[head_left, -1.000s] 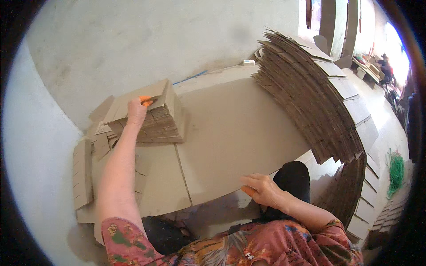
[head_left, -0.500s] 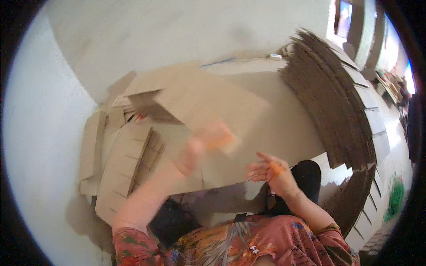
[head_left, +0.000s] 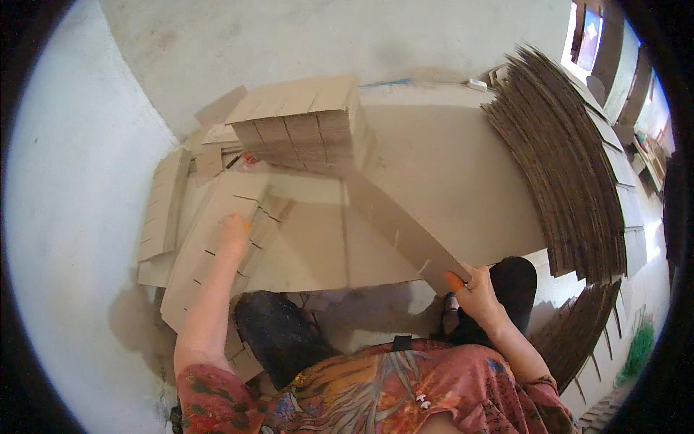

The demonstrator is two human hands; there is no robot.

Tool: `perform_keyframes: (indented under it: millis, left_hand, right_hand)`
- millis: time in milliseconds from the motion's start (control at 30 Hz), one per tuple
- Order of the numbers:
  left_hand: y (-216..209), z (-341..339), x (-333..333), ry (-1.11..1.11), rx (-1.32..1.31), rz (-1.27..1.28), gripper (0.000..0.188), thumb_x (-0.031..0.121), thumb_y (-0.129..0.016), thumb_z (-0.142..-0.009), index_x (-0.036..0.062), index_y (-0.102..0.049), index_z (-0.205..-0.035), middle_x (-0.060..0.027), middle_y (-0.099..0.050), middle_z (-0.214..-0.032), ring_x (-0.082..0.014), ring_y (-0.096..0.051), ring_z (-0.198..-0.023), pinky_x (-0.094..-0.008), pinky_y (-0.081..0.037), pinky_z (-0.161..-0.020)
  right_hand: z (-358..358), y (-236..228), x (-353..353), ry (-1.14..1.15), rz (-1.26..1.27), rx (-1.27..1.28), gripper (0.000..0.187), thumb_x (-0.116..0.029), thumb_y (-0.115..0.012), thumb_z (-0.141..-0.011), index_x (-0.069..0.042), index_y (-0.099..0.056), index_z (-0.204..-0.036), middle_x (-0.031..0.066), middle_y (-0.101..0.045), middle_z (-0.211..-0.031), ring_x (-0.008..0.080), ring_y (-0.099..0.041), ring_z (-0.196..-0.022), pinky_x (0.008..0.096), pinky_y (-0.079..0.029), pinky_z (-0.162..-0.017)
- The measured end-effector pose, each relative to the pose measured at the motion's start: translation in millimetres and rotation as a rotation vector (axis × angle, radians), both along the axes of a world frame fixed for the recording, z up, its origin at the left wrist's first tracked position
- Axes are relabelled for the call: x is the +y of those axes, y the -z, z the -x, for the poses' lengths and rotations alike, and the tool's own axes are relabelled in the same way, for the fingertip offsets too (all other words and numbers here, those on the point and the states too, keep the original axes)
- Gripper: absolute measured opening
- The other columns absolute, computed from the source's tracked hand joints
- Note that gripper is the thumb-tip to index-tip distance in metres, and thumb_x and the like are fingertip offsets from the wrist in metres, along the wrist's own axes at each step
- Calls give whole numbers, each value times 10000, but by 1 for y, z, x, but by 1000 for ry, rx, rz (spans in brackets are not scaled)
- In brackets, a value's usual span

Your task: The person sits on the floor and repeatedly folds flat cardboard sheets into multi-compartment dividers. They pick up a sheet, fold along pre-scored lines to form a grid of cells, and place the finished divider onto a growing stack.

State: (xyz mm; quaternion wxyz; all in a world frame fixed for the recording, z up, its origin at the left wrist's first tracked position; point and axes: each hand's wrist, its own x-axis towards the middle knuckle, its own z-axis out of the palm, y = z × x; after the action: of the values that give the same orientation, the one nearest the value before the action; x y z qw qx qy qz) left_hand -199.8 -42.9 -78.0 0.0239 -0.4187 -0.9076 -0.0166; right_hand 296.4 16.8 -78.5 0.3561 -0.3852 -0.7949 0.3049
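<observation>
My right hand grips the near end of a long, narrow cardboard strip with short slots. From that hand the strip slants away to the far left, its far end by a tall block of stacked slotted cardboard. At left, my left hand rests on top of a pile of slotted cardboard strips. Its fingers are bunched together, and whatever they may pinch is hidden. Orange shows on the fingers of both hands.
A large flat board spreads before me. Right of it leans a long curved row of brown cardboard pieces. Another cardboard stack sits by the left wall. A small white object lies near the back wall; green strands are at far right.
My right hand, open and bare before, now holds a cardboard strip. The left hand has moved left onto the strip pile. A blurred cardboard sheet over the middle no longer shows there.
</observation>
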Motion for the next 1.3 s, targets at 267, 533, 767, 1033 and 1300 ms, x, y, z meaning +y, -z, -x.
perform_keyframes:
  millis: [267,533,767,1033,1300]
  left_hand:
    - [-7,27,-2,1,-87,-303,157,146,-562,-854,-7,-599,-857,-191,-628,-841,-359,-611,-838,-439,-489,-713]
    - [-80,-49,17,165,-558,-192,329,163,-634,-838,-24,-549,-1096,-155,-626,-908,-188,-604,-577,-324,-500,-534]
    - [-120,-181,41,533,-978,78,348,98,-544,-863,-37,-465,-1174,-103,-599,-791,-143,-576,-508,-265,-477,-460]
    - [-131,-235,48,688,-751,241,435,22,-513,-808,-37,-423,-1229,-172,-599,-846,-246,-597,-698,-356,-495,-609]
    - [-150,-267,49,832,-776,264,462,-14,-482,-800,-55,-405,-1254,-161,-589,-847,-208,-578,-642,-335,-492,-572]
  right_hand:
    - [1,-6,-6,10,134,102,155,-29,-613,-810,18,-653,-952,192,-667,-806,230,-637,-703,341,-482,-637]
    - [19,-32,-12,-61,204,386,159,-50,-601,-858,40,-635,-985,62,-669,-833,105,-561,-773,269,-469,-678]
    - [33,-50,6,-86,157,431,168,-76,-589,-882,37,-631,-999,11,-646,-811,58,-496,-760,245,-446,-650]
    - [10,-75,20,-92,31,400,148,-62,-588,-867,37,-632,-968,103,-629,-694,69,-469,-658,271,-439,-575]
    - [1,-76,20,-59,-22,328,117,-77,-596,-857,39,-609,-850,217,-537,-619,141,-433,-547,337,-416,-518]
